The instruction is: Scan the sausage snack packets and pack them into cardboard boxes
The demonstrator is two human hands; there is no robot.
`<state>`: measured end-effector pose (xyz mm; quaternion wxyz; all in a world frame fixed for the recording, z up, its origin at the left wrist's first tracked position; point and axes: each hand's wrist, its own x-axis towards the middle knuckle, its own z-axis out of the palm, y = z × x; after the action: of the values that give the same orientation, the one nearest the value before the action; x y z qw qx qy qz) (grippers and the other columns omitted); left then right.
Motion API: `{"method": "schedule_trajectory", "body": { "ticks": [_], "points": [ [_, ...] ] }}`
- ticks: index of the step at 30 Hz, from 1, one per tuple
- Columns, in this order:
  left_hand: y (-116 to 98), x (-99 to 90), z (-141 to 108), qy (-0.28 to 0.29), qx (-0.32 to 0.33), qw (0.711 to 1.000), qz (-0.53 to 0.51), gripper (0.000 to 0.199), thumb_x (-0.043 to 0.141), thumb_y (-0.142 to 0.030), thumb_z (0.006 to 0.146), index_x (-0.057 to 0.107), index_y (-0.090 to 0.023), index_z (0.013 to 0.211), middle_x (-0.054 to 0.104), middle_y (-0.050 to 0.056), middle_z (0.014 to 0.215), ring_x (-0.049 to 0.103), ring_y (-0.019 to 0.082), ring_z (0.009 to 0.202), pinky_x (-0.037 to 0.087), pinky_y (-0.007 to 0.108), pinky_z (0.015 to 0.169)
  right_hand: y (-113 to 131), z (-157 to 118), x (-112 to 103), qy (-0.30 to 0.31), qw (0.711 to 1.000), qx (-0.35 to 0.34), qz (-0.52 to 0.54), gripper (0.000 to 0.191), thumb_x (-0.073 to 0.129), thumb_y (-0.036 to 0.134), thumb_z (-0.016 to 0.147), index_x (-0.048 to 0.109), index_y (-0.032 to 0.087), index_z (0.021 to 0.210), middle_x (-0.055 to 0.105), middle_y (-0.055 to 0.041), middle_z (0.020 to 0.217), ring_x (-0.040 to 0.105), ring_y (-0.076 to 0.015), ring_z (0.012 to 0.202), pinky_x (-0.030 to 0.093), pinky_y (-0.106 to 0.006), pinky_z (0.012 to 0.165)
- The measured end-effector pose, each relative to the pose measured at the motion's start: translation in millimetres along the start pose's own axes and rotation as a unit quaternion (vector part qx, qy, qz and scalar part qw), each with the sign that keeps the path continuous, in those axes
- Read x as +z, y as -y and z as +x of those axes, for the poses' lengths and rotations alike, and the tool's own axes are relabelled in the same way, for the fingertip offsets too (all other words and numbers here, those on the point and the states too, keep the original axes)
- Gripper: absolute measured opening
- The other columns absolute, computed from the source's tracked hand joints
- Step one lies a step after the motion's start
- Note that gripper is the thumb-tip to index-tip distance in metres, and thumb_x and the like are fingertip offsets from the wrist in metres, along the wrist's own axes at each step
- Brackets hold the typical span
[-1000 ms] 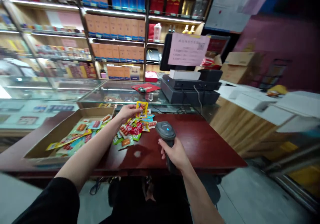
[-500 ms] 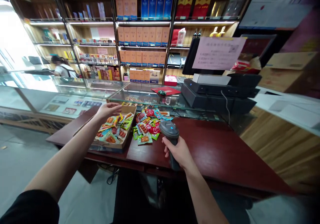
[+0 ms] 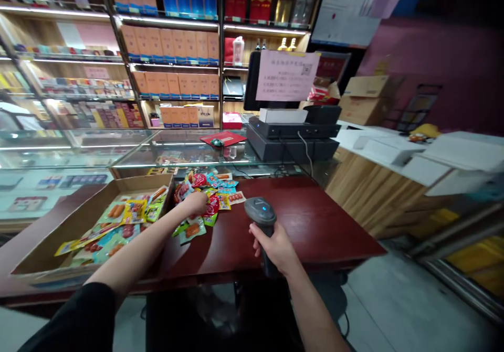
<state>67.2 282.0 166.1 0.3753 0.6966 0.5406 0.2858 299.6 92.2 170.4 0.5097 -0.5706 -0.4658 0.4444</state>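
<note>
My right hand is wrapped round the handle of a dark grey barcode scanner, held upright above the desk with a small blue light on its head. Over a loose pile of snack packets is my left hand, back upward, its fingers pointing down and mostly hidden. Whether it grips a packet does not show. Red, green, blue and yellow wrappers make up the pile, some with small sausages visible. To the left stands an open cardboard box holding more such packets, partly behind my left forearm.
Beyond the dark red desk lies a glass counter with a red folder on it. A monitor with a pink notice stands above a black cash drawer. White boxes sit on a wooden counter at right.
My left hand has moved from over the cardboard box rightward and down to the loose packets. My right hand keeps hold of the barcode scanner. The view has turned right.
</note>
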Motion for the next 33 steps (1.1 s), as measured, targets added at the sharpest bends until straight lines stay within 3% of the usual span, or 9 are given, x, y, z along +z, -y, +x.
{"method": "schedule_trajectory", "body": {
  "ticks": [4,6,10,16,21,27,33],
  "points": [
    [8,-5.6,10,0.060,0.024,0.983,0.171,0.032,0.085,-0.015,0.031,0.055,-0.023,0.041,0.053,0.000,0.044,0.063,0.023,0.063,0.045,0.027,0.066,-4,6,1,-0.014,1.000,0.007,-0.003,0.037,0.072,0.051,0.076,0.058,0.017,0.084,0.060,0.0042,0.049,0.056,-0.0135,0.036,0.046,-0.023,0.037],
    [11,-9.1,11,0.088,0.026,0.974,0.206,0.031,0.086,-0.019,0.030,0.058,-0.023,0.043,0.054,-0.002,0.044,0.058,0.019,0.054,0.042,0.025,0.059,-5,10,7,-0.017,1.000,0.013,-0.005,0.036,0.071,0.050,0.077,0.058,0.017,0.085,0.060,0.0041,0.050,0.056,-0.0133,0.036,0.046,-0.023,0.037],
    [14,-15.4,13,0.103,-0.011,0.991,0.090,0.028,0.086,-0.020,0.032,0.063,-0.022,0.047,0.051,-0.006,0.040,0.047,0.012,0.043,0.035,0.022,0.049,-5,16,27,-0.004,1.000,0.011,-0.005,0.034,0.071,0.048,0.078,0.057,0.018,0.086,0.061,0.0039,0.051,0.057,-0.0135,0.036,0.045,-0.023,0.037],
    [6,-22.9,20,0.000,0.024,0.993,-0.114,0.028,0.088,-0.025,0.046,0.078,-0.020,0.072,0.068,0.000,0.062,0.060,0.016,0.058,0.045,0.024,0.056,4,25,54,0.014,1.000,-0.003,-0.004,0.032,0.074,0.047,0.077,0.056,0.021,0.083,0.061,0.0028,0.051,0.056,-0.0151,0.036,0.045,-0.025,0.037],
    [-4,-20.8,18,-0.037,0.048,0.989,-0.132,0.032,0.087,-0.028,0.056,0.079,-0.018,0.086,0.064,-0.002,0.057,0.057,0.014,0.054,0.045,0.023,0.055,12,39,64,-0.008,0.999,-0.034,-0.042,0.030,0.074,0.047,0.077,0.058,0.022,0.084,0.060,0.0026,0.049,0.059,-0.0174,0.037,0.047,-0.026,0.038],
    [-11,-14.2,15,-0.011,0.050,0.966,-0.253,0.038,0.093,-0.034,0.050,0.075,-0.014,0.078,0.075,0.005,0.074,0.067,0.017,0.066,0.053,0.027,0.067,12,45,73,-0.037,0.997,-0.048,-0.057,0.029,0.073,0.046,0.078,0.059,0.021,0.085,0.062,0.0015,0.050,0.061,-0.0185,0.038,0.050,-0.027,0.040],
    [-14,-18.5,14,-0.020,0.059,0.966,-0.250,0.041,0.093,-0.034,0.050,0.075,-0.013,0.079,0.076,0.006,0.076,0.068,0.018,0.069,0.053,0.027,0.070,8,47,72,-0.061,0.993,-0.059,-0.077,0.028,0.070,0.046,0.081,0.059,0.021,0.083,0.063,0.0008,0.051,0.063,-0.0189,0.038,0.050,-0.026,0.039]
  ]
}}
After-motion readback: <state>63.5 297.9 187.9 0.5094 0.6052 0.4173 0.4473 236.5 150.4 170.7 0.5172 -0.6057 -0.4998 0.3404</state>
